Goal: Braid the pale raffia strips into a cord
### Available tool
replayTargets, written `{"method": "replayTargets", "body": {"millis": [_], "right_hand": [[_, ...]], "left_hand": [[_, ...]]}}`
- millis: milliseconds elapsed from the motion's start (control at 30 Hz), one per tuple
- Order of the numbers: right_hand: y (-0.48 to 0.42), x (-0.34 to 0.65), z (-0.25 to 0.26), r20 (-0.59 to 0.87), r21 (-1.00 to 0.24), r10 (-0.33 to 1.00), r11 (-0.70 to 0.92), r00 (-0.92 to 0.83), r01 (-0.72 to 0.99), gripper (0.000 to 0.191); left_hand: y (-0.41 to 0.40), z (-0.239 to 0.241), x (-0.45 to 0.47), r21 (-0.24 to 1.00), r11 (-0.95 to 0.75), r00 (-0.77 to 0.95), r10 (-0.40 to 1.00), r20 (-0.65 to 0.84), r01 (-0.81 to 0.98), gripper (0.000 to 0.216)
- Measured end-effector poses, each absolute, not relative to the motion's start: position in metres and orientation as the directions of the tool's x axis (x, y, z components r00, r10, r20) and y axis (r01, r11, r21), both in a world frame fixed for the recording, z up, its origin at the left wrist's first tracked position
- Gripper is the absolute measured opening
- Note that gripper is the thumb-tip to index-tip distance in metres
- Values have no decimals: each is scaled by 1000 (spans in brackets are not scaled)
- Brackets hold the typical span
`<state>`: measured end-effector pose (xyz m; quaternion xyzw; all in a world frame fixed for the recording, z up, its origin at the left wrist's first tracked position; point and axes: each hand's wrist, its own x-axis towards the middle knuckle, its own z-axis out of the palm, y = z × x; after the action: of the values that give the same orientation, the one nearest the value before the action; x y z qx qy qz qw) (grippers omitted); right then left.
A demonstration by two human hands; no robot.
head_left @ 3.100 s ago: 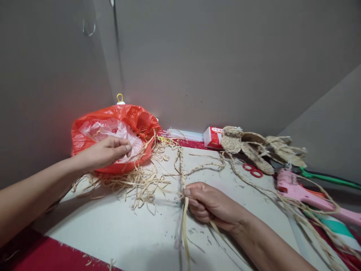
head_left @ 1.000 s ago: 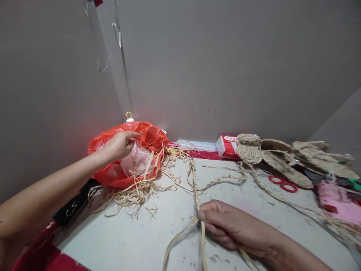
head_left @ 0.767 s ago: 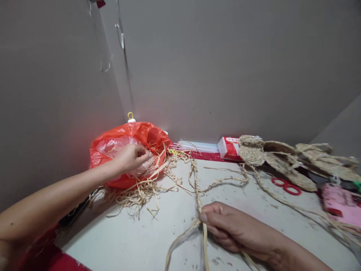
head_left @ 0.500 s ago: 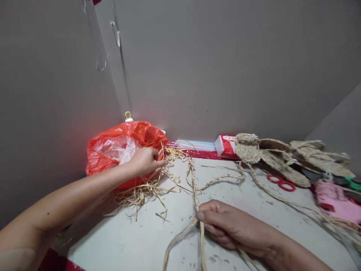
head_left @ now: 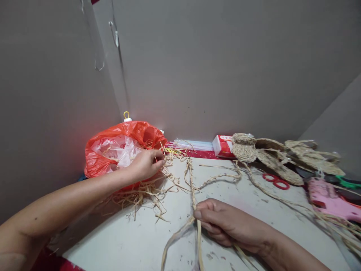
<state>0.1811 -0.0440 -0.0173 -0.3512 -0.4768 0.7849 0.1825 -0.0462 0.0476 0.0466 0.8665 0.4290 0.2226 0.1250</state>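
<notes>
My right hand (head_left: 220,222) pinches a braided straw cord (head_left: 192,188) at the lower end of its plait. Loose strands (head_left: 176,241) hang below the fingers toward the table's front edge. Over at the left, my left hand (head_left: 150,163) is at the mouth of a red plastic bag (head_left: 96,156), its fingers closed beside a heap of loose straw strips (head_left: 141,195). Whatever those fingers pinch is hidden. The far part of the cord lies on the white table (head_left: 113,241) and joins another braided length running to the right.
Red-handled scissors (head_left: 276,181), woven straw pieces (head_left: 282,165) and a pink glue gun (head_left: 324,197) lie at the right. A red and white box (head_left: 222,145) stands near the back wall. Long straw cords (head_left: 270,194) cross the table's right side.
My left hand has drawn slightly back and down, its pointing finger now curled in. The right hand keeps its pinch on the cord. The view has shifted a little.
</notes>
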Motion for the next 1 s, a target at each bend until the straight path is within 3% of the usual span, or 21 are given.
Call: {"method": "replayTargets", "body": {"millis": [167,300,367,400,500,567,667,1000], "right_hand": [[-44,180,-15,-380,-881,623,-470,-684,61,41],[-44,179,-13,-379,-876,627,-480,-680,46,40],[-44,180,-15,-376,-877,629,-479,-680,42,39],[-43,180,-16,-374,-877,627,-478,-683,42,39],[-43,182,-20,-360,-879,619,-476,-698,31,40],[-43,182,-21,-353,-881,619,-473,-702,26,41],[-43,181,-20,-355,-881,620,-472,-699,29,41],[-44,180,-17,-355,-878,622,-478,-698,21,40]], "left_hand": [[40,24,-30,116,-552,538,833,133,826,16],[46,16,-28,134,-526,518,850,96,840,16],[48,21,-31,212,-529,518,848,110,822,16],[47,26,-33,308,-524,518,849,106,794,15],[38,41,-38,738,-367,537,844,8,566,15],[29,51,-39,919,-151,573,814,-93,364,17],[14,61,-39,976,71,628,755,-188,207,17],[1,57,-41,944,295,703,639,-312,151,19]]}}
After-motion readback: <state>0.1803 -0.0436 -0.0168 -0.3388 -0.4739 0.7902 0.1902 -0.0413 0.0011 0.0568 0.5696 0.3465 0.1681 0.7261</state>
